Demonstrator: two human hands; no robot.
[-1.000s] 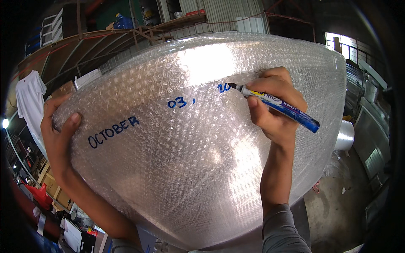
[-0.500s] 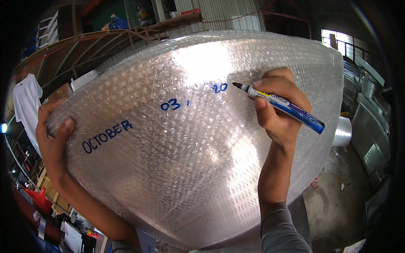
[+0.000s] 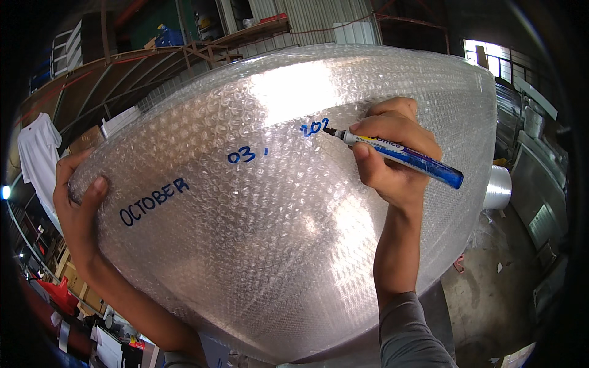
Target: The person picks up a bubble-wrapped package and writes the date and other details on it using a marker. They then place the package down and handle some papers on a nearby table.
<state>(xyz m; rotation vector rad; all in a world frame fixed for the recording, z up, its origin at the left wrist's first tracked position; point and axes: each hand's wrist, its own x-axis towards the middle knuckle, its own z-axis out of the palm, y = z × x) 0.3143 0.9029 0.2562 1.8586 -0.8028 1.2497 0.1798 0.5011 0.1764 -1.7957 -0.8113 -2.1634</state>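
Note:
A large package wrapped in clear bubble wrap [image 3: 245, 245] fills the middle of the head view, its surface glinting with bright reflections. Blue handwriting [image 3: 241, 154] slants upward across it from left to right. My right hand [image 3: 399, 153] grips a blue marker [image 3: 423, 164] whose dark tip meets the wrap at the end of the last written figures. Around the package's left edge, my left hand [image 3: 80, 193] is curled, with the thumb on the upper face and the other fingers partly hidden at the side.
A white shirt [image 3: 40, 150] hangs at the left, above a red bag [image 3: 61, 295]. On the right are a roll of clear film [image 3: 498, 187], metal panels [image 3: 543, 230] and concrete floor [image 3: 478, 294]. A wooden shelf [image 3: 254, 34] with a blue bin [image 3: 169, 37] runs behind.
Another blue figure now stands on the wrap, with the marker tip at its lower end. My right hand has shifted slightly left; my left hand keeps its hold.

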